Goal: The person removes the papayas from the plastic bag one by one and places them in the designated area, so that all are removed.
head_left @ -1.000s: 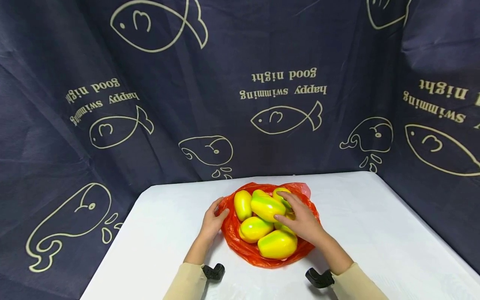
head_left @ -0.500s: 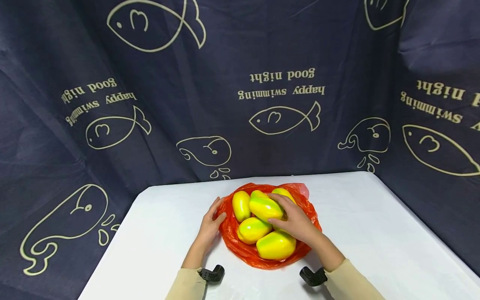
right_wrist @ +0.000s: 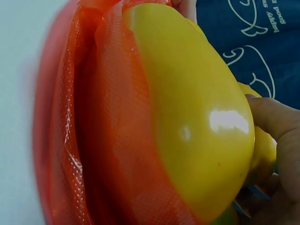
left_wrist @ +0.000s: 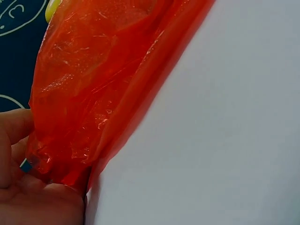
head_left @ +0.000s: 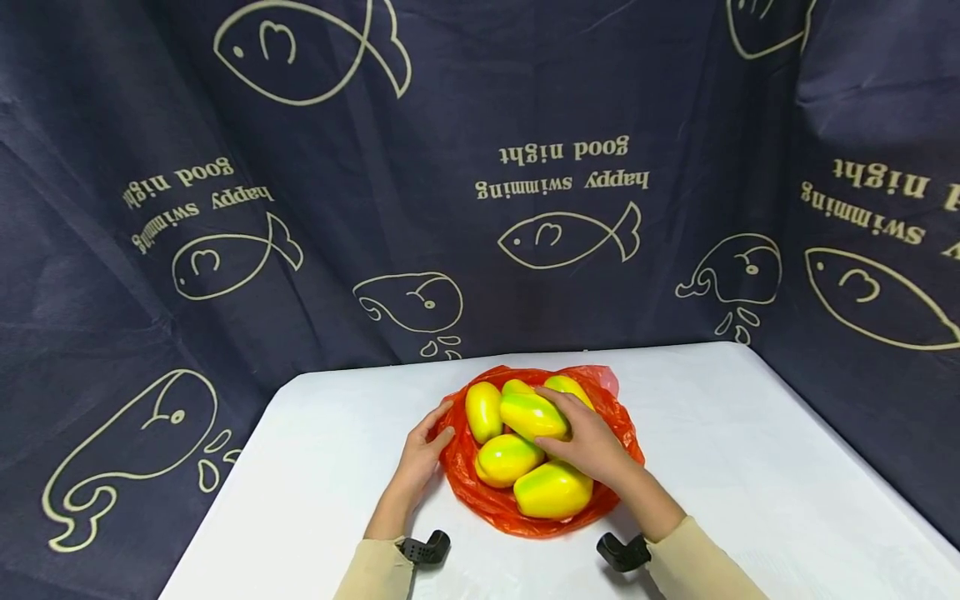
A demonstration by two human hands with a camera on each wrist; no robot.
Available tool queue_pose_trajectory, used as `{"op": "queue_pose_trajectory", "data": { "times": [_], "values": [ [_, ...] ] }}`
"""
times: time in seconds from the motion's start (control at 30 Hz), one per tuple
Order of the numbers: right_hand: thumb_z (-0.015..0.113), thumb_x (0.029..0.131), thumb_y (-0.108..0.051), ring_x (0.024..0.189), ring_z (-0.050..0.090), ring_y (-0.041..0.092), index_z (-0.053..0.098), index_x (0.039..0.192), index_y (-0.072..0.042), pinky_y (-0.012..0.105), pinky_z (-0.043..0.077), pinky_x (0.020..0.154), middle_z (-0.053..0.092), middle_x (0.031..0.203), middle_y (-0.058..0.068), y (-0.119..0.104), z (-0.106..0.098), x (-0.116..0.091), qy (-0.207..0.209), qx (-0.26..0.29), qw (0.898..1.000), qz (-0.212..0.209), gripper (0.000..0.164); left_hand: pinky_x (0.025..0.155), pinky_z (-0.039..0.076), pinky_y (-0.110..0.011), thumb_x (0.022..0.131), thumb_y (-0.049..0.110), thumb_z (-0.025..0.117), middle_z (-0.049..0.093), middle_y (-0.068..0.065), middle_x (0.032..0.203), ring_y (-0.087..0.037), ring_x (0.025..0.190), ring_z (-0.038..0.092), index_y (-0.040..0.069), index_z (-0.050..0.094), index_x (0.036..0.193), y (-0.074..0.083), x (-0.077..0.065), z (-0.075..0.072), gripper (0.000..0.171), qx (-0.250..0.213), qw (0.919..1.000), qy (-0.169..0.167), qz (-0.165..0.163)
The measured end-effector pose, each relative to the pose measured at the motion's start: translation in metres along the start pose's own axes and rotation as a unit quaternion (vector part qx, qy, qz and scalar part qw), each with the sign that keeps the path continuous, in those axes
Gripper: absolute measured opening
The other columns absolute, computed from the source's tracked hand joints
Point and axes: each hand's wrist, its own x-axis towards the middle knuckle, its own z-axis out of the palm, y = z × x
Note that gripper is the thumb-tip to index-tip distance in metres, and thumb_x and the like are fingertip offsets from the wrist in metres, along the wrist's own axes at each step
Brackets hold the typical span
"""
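Shifted since the earlier frame: right hand (head_left: pixel 591 440), leftward over the red plastic bag (head_left: pixel 468 493). Top yellow-green fruit (head_left: pixel 528 417), near the bag's middle: right end is held between right thumb and fingers. Left hand (head_left: pixel 420 452): bag's left rim is held in curled fingers. Risks, as judged: top fruit may be dropped, its skin being glossy; neighbouring fruit (head_left: pixel 510 460) may be dislodged by dragging.

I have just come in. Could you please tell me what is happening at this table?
A person is handling shiny yellow-green fruits with bare hands. The right hand grips the uppermost fruit, and the left hand holds the left edge of the open red plastic bag. The other fruits lie inside the bag, which sits on the white table.
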Motion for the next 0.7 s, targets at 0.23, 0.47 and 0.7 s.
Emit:
{"op": "queue_pose_trajectory", "data": {
  "times": [0.23,0.47,0.7],
  "values": [
    [0.079,0.084,-0.034,0.127,0.052,0.025,0.043,0.149,-0.029,0.053,0.051,0.105,0.052,0.146,0.001,0.004,-0.003,0.0,0.012,0.007,1.0,-0.019,0.075,0.124,0.024,-0.051,0.101,0.01,0.055,0.036,-0.011,0.162,-0.034,0.153,0.024,0.012,0.052,0.146,0.001,-0.001,0.0,0.045,-0.004,1.0,0.004,0.003],
    [0.079,0.084,-0.033,0.126,0.053,0.027,0.042,0.149,-0.028,0.054,0.051,0.104,0.051,0.146,0.002,0.005,-0.009,-0.001,0.028,0.018,0.999,-0.021,0.074,0.125,0.022,-0.05,0.1,0.009,0.055,0.032,-0.011,0.164,-0.034,0.154,0.022,0.012,0.053,0.145,0.0,-0.001,-0.001,0.045,-0.001,1.0,0.006,0.0],
    [0.079,0.085,-0.029,0.124,0.054,0.028,0.042,0.149,-0.025,0.055,0.051,0.103,0.052,0.143,0.005,0.008,-0.016,-0.003,0.069,0.019,0.997,-0.037,0.075,0.122,0.029,-0.051,0.099,0.009,0.055,0.036,-0.014,0.161,-0.036,0.151,0.029,0.012,0.051,0.147,0.001,-0.003,0.002,0.048,0.015,0.9998,0.012,0.003]
  ]
}}
